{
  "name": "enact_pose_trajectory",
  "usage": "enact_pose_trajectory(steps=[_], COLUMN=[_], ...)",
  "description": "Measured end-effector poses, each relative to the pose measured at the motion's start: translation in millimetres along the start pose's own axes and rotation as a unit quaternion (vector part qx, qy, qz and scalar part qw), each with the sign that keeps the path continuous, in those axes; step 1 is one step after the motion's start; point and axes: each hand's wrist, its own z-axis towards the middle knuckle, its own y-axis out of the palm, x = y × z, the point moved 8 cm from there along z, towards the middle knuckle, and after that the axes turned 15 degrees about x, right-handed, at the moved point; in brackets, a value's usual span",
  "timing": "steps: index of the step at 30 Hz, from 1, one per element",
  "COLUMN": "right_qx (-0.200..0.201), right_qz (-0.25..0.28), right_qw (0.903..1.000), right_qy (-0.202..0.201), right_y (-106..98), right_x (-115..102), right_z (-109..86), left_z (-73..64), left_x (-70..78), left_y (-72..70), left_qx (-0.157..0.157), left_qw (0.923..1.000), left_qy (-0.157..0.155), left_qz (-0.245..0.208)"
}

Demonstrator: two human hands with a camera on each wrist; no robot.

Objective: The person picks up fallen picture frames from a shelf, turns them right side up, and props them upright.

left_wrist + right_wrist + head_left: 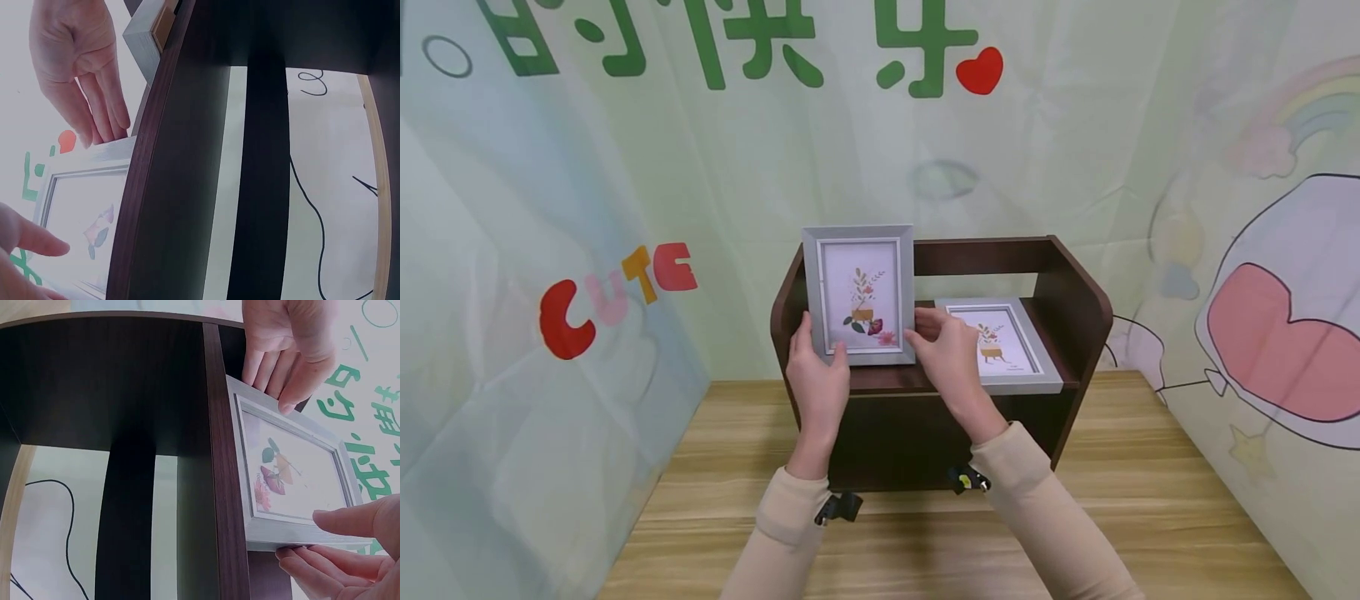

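Observation:
A silver picture frame [859, 358] stands upright on the left part of a dark brown shelf [880, 379]. Its picture shows a plant, with a dark red flower, green leaves and a pink flower near the bottom. My left hand [818, 379] holds its lower left side, thumb at the front border. At the lower right side my right hand [953, 354] grips the edge, its thumb [340, 520] toward the front and its fingers [325, 565] along the side. A second silver frame [1030, 386] lies face up on the shelf, partly behind my right hand.
The shelf has raised side panels [1078, 321] and a back rail [981, 257]. It stands on a wood-grain tabletop [730, 483]. Printed cloth walls [722, 167] enclose the back and sides.

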Motion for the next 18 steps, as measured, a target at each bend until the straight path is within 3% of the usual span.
enact_pose_trajectory(steps=[8,12,18], right_qx=[-0.022,-0.022,-0.017], right_qz=[-0.027,-0.048,-0.1], right_qw=[0.9994,0.9986,0.9949], right_qy=[0.001,0.003,0.004], right_y=[-13.8,-28.7,-51.1], right_x=[2.0,5.9,16.3], right_z=[5.2,10.8,18.9], left_z=[-9.0,-16.2,-28.4], left_x=[23.4,37.1,49.5], left_y=[-1.2,7.8,26.6], left_qx=[0.048,0.04,0.009], left_qw=[0.9951,0.9907,0.987], left_qy=[0.073,0.105,0.127], left_qz=[-0.046,-0.076,-0.097])
